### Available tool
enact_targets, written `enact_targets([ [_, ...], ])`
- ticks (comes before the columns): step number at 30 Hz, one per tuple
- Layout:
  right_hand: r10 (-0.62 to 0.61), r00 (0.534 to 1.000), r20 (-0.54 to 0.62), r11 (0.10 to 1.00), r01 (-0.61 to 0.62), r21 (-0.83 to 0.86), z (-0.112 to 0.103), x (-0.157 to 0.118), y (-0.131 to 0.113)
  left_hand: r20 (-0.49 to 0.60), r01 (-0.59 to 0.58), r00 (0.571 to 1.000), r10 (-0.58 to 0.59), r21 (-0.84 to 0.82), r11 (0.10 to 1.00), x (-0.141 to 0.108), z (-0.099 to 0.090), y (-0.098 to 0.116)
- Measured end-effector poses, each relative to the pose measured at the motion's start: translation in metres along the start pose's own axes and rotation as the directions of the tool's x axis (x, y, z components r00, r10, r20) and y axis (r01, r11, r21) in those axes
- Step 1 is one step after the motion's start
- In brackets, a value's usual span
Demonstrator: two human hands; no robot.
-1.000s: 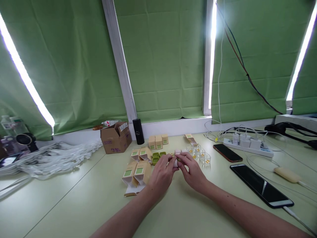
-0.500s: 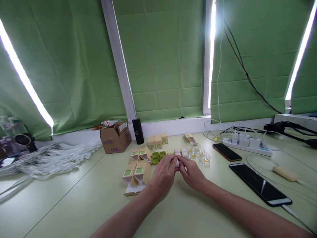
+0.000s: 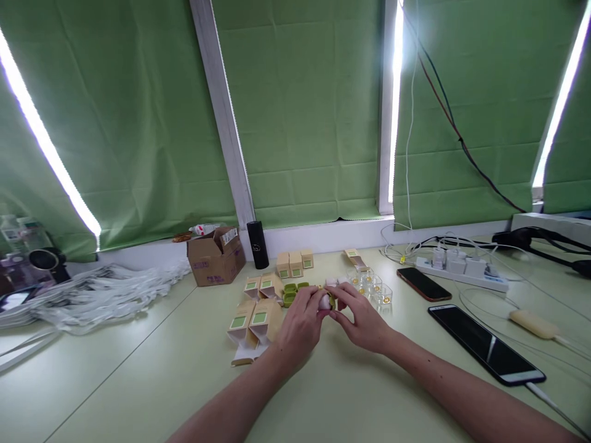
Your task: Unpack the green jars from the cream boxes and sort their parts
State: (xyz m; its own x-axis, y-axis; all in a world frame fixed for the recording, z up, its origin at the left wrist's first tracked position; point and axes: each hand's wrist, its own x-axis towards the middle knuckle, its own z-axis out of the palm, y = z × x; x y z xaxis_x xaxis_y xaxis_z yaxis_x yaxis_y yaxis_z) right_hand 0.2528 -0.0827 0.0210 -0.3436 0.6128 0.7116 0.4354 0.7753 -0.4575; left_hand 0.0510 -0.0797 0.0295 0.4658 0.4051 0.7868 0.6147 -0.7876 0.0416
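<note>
Two hands, left (image 3: 302,320) and right (image 3: 357,314), pinch a small white-and-green piece (image 3: 327,302) right of the green containers (image 3: 290,294).

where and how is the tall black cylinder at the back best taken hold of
Probably around the middle of the tall black cylinder, from the front right: it stands upright with round sides a hand can wrap, the brown cardboard box sits close on its left, and the white ledge runs behind.
</note>
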Motion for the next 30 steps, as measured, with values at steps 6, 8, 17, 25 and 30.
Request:
enact_targets([
  [6,-0.054,0.998,0.011,0.998,0.054,0.025,-0.002,0.0,0.002,0.063,0.041,0.997,-0.035,-0.096,0.995,0.0,-0.003,0.001],
  [8,-0.052,0.999,-0.01,0.998,0.052,0.025,-0.001,0.001,0.002,0.069,0.056,0.996,-0.049,-0.11,0.992,0.001,-0.003,0.001],
  [17,-0.044,0.995,-0.093,0.997,0.049,0.054,0.002,0.007,-0.002,0.005,0.092,0.996,-0.092,-0.144,0.985,0.002,-0.001,-0.001],
  [25,-0.01,0.996,-0.084,0.996,0.017,0.088,0.004,0.007,0.001,-0.01,0.1,0.994,-0.104,-0.199,0.975,0.003,0.001,0.002],
  [30,0.105,0.989,-0.106,0.984,-0.088,0.154,0.0,0.006,0.017,-0.109,0.241,0.947,-0.303,-0.382,0.892,0.01,-0.005,0.0],
])
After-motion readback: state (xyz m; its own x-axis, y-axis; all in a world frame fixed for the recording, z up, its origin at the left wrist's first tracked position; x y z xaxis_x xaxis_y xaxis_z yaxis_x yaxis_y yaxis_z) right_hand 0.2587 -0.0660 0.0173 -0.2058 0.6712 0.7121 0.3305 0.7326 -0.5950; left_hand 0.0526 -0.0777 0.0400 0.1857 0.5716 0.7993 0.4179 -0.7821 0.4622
